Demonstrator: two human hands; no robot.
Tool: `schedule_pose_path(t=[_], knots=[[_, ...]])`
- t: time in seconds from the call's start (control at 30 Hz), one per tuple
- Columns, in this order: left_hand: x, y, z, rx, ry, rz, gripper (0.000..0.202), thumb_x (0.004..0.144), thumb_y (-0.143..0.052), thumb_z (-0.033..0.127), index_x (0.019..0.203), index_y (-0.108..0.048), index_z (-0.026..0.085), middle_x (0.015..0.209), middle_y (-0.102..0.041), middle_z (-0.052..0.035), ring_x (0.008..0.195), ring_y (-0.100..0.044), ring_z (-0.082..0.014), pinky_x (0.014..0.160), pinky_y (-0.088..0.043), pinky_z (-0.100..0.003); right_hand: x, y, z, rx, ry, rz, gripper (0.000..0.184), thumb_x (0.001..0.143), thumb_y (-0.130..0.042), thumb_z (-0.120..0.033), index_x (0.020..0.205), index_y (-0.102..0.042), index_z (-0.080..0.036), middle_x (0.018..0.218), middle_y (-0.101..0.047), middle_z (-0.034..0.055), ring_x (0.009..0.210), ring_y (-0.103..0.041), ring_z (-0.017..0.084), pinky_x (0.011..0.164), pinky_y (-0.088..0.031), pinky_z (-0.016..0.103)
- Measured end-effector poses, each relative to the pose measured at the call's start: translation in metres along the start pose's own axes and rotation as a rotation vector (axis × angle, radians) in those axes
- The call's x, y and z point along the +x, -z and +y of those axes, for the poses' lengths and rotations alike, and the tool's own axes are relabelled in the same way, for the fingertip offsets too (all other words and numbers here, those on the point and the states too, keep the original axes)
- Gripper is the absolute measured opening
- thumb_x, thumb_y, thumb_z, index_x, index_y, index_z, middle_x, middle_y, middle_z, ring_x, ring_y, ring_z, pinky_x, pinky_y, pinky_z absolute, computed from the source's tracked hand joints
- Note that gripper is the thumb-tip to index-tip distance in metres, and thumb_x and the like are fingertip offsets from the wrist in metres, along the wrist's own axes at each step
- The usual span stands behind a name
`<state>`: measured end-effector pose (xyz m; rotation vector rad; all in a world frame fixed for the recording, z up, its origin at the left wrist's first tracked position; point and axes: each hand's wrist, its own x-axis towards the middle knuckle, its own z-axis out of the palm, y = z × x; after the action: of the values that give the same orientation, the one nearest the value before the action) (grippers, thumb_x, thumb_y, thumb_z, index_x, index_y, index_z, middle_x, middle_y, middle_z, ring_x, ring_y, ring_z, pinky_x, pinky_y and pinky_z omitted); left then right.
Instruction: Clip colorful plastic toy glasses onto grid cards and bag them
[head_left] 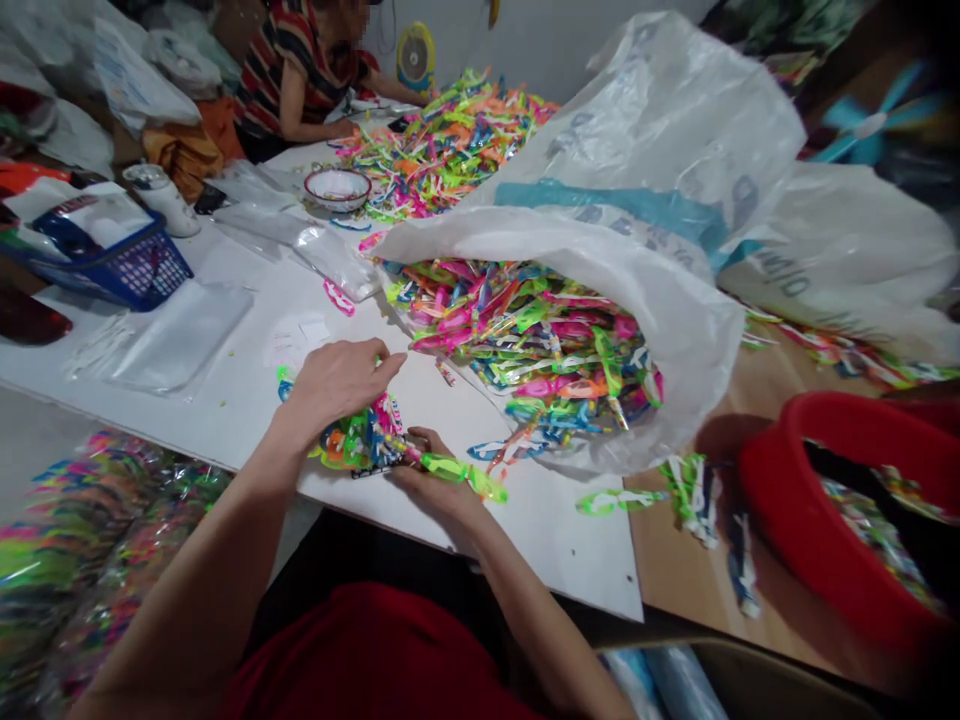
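Note:
My left hand [337, 382] rests palm down over a small bundle of colourful plastic toy pieces [360, 440] on the white table [247, 390], fingers curled round them. My right hand [431, 480] pinches a green plastic piece [461, 475] at the bundle's right end. Just beyond lies a large white plastic sack [660, 300], tipped open, spilling many pink, green, blue and orange pieces [540, 340] toward my hands.
A red tub [795, 520] stands at the right. Loose pieces [694, 490] lie near it. A blue basket [127, 265] and clear bags [180, 335] sit left. A small bowl [337, 187] and another heap [450, 140] lie farther back, where another person [300, 70] works. Packed bags [82, 560] are lower left.

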<state>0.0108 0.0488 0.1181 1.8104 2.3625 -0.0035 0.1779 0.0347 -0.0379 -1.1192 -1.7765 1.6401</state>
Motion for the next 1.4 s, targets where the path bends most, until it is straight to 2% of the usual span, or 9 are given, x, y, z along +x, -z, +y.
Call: schedule_pose_path(t=[0.17,0.3,0.43,0.6,0.73,0.93,1.07,1.23,1.4], knots=[[0.001,0.0,-0.001,-0.015,-0.004,0.004,0.06,0.086,-0.018,0.059,0.105,-0.063,0.025,0.094,-0.07,-0.0087,0.091,-0.063,-0.028,0.077,-0.044,-0.038,-0.004,-0.004,0.012,0.42,0.066,0.035,0.066,0.066,-0.067,-0.03,0.126,-0.041,-0.024,0.079,-0.055,-0.0029,0.064,-0.053,0.011,0.059,-0.045,0.023],[0.002,-0.001,0.0,0.006,0.01,-0.005,0.061,0.086,-0.017,0.06,0.104,-0.063,0.024,0.091,-0.07,-0.0091,0.09,-0.063,-0.0282,0.076,-0.044,-0.038,-0.008,0.005,0.016,0.367,-0.011,0.057,0.031,0.077,-0.057,-0.038,0.101,-0.055,-0.018,0.067,-0.054,-0.0025,0.053,-0.048,0.009,0.051,-0.041,0.022],[0.002,0.0,0.003,0.014,-0.002,0.011,0.063,0.086,-0.017,0.06,0.104,-0.064,0.023,0.091,-0.07,-0.0094,0.089,-0.063,-0.0283,0.076,-0.044,-0.038,-0.006,0.014,0.009,0.121,0.017,0.182,0.025,0.082,-0.051,-0.042,0.093,-0.052,-0.019,0.066,-0.053,-0.003,0.057,-0.05,0.011,0.054,-0.04,0.022],[-0.001,0.0,0.005,0.016,0.008,0.006,0.063,0.086,-0.016,0.06,0.105,-0.064,0.023,0.091,-0.07,-0.0097,0.088,-0.063,-0.0271,0.076,-0.044,-0.038,0.007,0.011,0.002,-0.265,0.123,-0.043,0.015,0.08,-0.051,-0.032,0.088,-0.051,-0.02,0.073,-0.059,-0.0008,0.063,-0.054,0.013,0.057,-0.039,0.023],[-0.001,-0.001,0.004,0.016,0.005,0.017,0.063,0.086,-0.016,0.06,0.105,-0.064,0.023,0.091,-0.07,-0.0092,0.089,-0.062,-0.026,0.076,-0.044,-0.037,0.015,0.006,-0.005,-0.426,0.097,-0.06,0.013,0.084,-0.044,-0.027,0.091,-0.05,-0.019,0.077,-0.062,0.0019,0.069,-0.058,0.015,0.059,-0.041,0.023],[0.002,0.001,0.004,0.007,0.001,-0.023,0.06,0.086,-0.019,0.059,0.107,-0.063,0.024,0.095,-0.069,-0.0099,0.092,-0.062,-0.0299,0.077,-0.044,-0.039,0.024,-0.006,-0.041,-1.006,0.038,-0.176,0.029,0.075,-0.048,-0.011,0.103,-0.053,-0.014,0.089,-0.067,0.0114,0.082,-0.063,0.024,0.066,-0.041,0.03],[0.005,0.003,0.002,0.046,0.042,-0.012,0.06,0.085,-0.02,0.058,0.108,-0.062,0.021,0.096,-0.069,-0.0126,0.093,-0.062,-0.0328,0.076,-0.045,-0.042,0.031,-0.008,-0.045,-1.055,0.029,-0.213,0.028,0.079,-0.048,-0.015,0.107,-0.053,-0.013,0.093,-0.067,0.0118,0.084,-0.062,0.024,0.065,-0.041,0.03],[0.006,0.002,-0.002,0.047,0.022,-0.022,0.06,0.085,-0.02,0.06,0.107,-0.062,0.023,0.094,-0.069,-0.0123,0.09,-0.062,-0.0329,0.073,-0.045,-0.043,0.009,0.056,-0.041,-0.982,0.149,-0.179,0.027,0.086,-0.044,-0.014,0.11,-0.055,-0.019,0.102,-0.062,0.0067,0.09,-0.058,0.017,0.071,-0.04,0.025],[0.005,0.004,0.001,0.038,0.029,-0.025,0.062,0.085,-0.018,0.059,0.107,-0.062,0.022,0.095,-0.068,-0.0138,0.089,-0.062,-0.0334,0.073,-0.044,-0.043,-0.005,0.143,-0.038,-1.291,0.067,0.052,0.021,0.082,-0.046,-0.005,0.093,-0.061,-0.015,0.107,-0.055,0.0156,0.095,-0.052,0.024,0.075,-0.04,0.031]])
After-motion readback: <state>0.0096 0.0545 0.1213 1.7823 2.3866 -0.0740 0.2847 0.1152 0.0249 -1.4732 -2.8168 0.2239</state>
